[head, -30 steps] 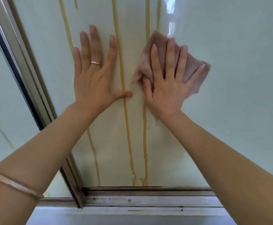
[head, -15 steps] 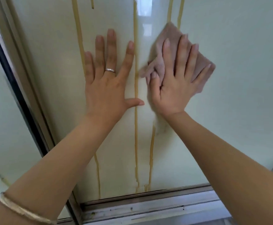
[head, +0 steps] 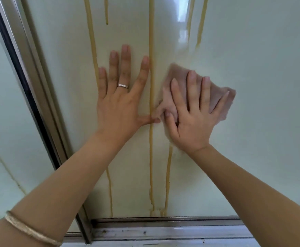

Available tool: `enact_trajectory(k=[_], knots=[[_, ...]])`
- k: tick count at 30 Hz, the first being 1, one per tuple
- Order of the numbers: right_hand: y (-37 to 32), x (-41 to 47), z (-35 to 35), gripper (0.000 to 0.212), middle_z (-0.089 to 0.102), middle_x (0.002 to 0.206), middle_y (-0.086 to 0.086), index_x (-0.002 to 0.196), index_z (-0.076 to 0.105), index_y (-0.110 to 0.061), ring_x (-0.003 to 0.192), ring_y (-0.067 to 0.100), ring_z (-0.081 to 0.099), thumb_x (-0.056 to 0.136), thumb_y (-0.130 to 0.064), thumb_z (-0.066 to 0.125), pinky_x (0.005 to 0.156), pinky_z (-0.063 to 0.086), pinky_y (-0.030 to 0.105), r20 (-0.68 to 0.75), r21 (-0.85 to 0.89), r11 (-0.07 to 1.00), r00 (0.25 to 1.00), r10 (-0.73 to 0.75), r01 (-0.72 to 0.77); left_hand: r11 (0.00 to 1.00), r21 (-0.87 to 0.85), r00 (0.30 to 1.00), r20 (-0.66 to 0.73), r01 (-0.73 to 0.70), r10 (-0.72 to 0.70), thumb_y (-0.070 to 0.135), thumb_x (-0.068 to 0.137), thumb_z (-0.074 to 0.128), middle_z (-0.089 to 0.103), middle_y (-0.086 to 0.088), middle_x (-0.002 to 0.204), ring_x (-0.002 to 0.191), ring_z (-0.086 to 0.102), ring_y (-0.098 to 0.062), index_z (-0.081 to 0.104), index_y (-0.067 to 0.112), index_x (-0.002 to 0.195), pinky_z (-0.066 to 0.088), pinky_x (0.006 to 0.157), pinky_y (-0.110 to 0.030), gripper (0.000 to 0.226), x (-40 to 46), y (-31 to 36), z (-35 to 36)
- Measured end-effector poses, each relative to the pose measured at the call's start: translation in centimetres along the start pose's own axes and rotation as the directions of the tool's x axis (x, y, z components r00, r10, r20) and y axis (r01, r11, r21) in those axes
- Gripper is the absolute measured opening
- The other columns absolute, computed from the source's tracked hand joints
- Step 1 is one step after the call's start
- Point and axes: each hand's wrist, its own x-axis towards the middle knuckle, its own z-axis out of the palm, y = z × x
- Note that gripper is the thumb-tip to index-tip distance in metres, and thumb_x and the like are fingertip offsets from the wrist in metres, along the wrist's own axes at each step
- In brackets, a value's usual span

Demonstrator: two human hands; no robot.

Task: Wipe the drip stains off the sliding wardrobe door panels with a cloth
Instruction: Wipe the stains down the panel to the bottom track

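Running top to bottom down the pale door panel (head: 261, 122), the yellow drip stains (head: 151, 157) have an upright long axis, so wiping them probably calls for strokes along that line. The left hand (head: 120, 107) lies flat and spread on the panel, holding nothing, with the longest stain between the two hands. The right hand (head: 193, 122), fingers straight, presses the pink cloth (head: 222, 104) just right of that stain and is the nearer one.
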Motion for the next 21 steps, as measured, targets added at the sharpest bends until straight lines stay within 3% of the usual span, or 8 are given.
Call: enact_trajectory(k=[3,7,11,13,18,21], knots=[[1.5,-0.2,-0.3,0.054,0.035,0.151,0.009,0.149,0.032,-0.025,0.148,0.022,0.007,0.098,-0.046,0.03,0.107,0.01,0.069,0.017,0.035,0.989,0.989,-0.144,0.143,1.0,0.004,1.0,-0.012,0.005,-0.005,0.078,0.056,0.047,0.012,-0.026,0.153,0.14,0.009,-0.041,0.012,0.017,0.148,0.004,0.111,-0.05,0.116,0.0,0.0,0.1],[0.2,2.5,-0.1,0.051,0.041,0.148,0.016,0.145,0.041,-0.021,0.139,0.034,0.024,0.1,-0.042,0.028,0.105,0.01,0.071,-0.044,0.046,0.998,0.998,0.034,-0.032,1.0,0.014,1.0,-0.019,-0.024,0.024,0.074,0.051,0.063,0.009,-0.026,0.153,0.141,0.006,-0.041,0.009,0.018,0.148,0.004,0.111,-0.051,0.125,-0.1,-0.2,0.4],[-1.8,-1.7,0.3,0.053,0.032,0.153,0.008,0.149,0.03,-0.023,0.148,0.022,0.003,0.1,-0.044,0.024,0.107,0.009,0.069,0.009,0.04,0.998,0.999,0.041,-0.041,0.997,-0.042,0.998,-0.011,-0.062,0.062,0.087,0.059,0.037,0.011,-0.027,0.152,0.14,0.007,-0.041,0.012,0.013,0.148,0.004,0.112,-0.049,0.119,0.0,-1.0,-0.2],[-1.7,-1.3,0.1,0.054,0.028,0.154,0.005,0.149,0.027,-0.024,0.149,0.019,-0.003,0.1,-0.044,0.026,0.107,0.009,0.07,0.028,0.024,1.0,1.0,0.004,-0.004,0.996,0.0,0.996,0.004,-0.085,0.085,0.087,0.055,0.042,0.008,-0.026,0.153,0.141,0.004,-0.039,0.007,0.015,0.148,0.0,0.113,-0.046,0.123,0.1,-2.5,-1.0],[-4.8,5.6,0.5,0.053,0.043,0.148,0.016,0.144,0.042,-0.02,0.138,0.035,0.027,0.097,-0.042,0.032,0.104,0.013,0.072,-0.075,0.038,0.995,0.992,0.1,-0.098,0.994,0.06,0.993,0.074,-0.093,0.089,0.072,0.043,0.06,-0.001,-0.023,0.154,0.141,-0.003,-0.04,-0.002,0.021,0.148,-0.008,0.112,-0.043,0.132,0.6,-5.7,-2.1],[-5.6,3.4,1.0,0.053,0.042,0.149,0.014,0.145,0.038,-0.022,0.143,0.03,0.022,0.097,-0.043,0.03,0.106,0.013,0.07,-0.043,0.014,0.999,0.998,0.043,-0.043,0.991,0.062,0.991,0.07,-0.115,0.111,0.073,0.043,0.062,0.001,-0.023,0.155,0.141,-0.002,-0.04,-0.001,0.02,0.148,-0.009,0.112,-0.041,0.133,0.5,-5.9,-2.0]])
